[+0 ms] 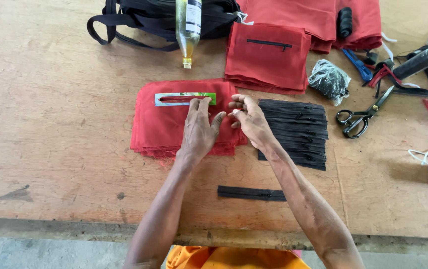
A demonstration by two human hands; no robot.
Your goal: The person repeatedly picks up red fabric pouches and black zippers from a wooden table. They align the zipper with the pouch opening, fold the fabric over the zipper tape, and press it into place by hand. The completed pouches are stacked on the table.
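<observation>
while the left hand [199, 128] lies flat, palm down, on a stack of red fabric pieces [166, 127], its fingers are stretched out together, and the fingertips touch the right end of a slotted metal template [184, 98] with a green tip that rests across the top of the stack. it grips nothing. the right hand [250, 121] hovers just beside it at three o'clock, fingers loosely curled and spread, thumb toward the left hand; whether it pinches anything small i cannot tell. directly at three o'clock of that hand sits a pile of black zippers [296, 132], touching the fabric stack's edge. one single black zipper [251, 193] lies apart at six o'clock of the hands, near the wooden table [49, 124] edge. at twelve o'clock lies a second red stack with a sewn-in zipper [268, 57], and beside it at nine o'clock a clear bottle of yellowish liquid [188, 30], neck toward the person. black-handled scissors [361, 117] rest at three o'clock, well beyond the zipper pile, with a crumpled black-filled plastic bag [328, 79] at about one o'clock.
</observation>
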